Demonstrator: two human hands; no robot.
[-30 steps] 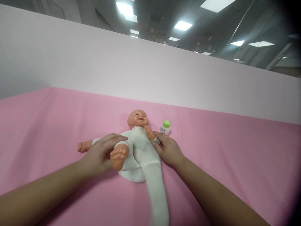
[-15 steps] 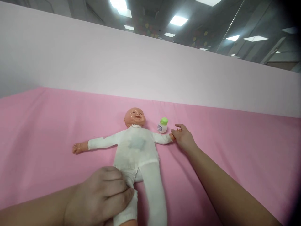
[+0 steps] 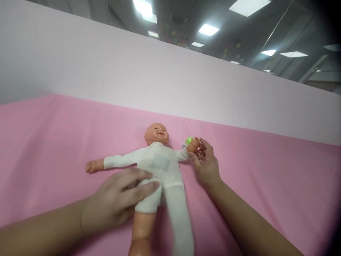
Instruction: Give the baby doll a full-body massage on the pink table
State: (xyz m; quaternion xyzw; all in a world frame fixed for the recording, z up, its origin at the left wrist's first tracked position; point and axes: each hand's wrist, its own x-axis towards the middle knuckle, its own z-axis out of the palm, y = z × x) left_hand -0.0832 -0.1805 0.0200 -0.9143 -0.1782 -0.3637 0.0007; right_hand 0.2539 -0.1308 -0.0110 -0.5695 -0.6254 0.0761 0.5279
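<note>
A baby doll [image 3: 162, 161] with a white cloth body and a shiny plastic head lies on its back, arms spread. My left hand [image 3: 121, 197] is closed around its thigh on the left side, and that leg is bent up toward the belly, with the bare plastic lower leg [image 3: 144, 227] toward me. My right hand [image 3: 206, 161] holds the doll's plastic hand [image 3: 193, 145] on the right between thumb and fingers, raised off the surface. Partly hidden behind that doll hand is a small bottle with a green cap [image 3: 189, 140].
A pink sheet [image 3: 255, 185] with soft folds covers the surface under the doll. Beyond it rises a pale padded wall [image 3: 119, 78], with a glass pane [image 3: 176, 21] showing ceiling lights above.
My left hand has pushed the doll's leg up toward the belly, bringing its plastic lower leg into view. My right hand has lifted the doll's hand, which now partly covers the bottle.
</note>
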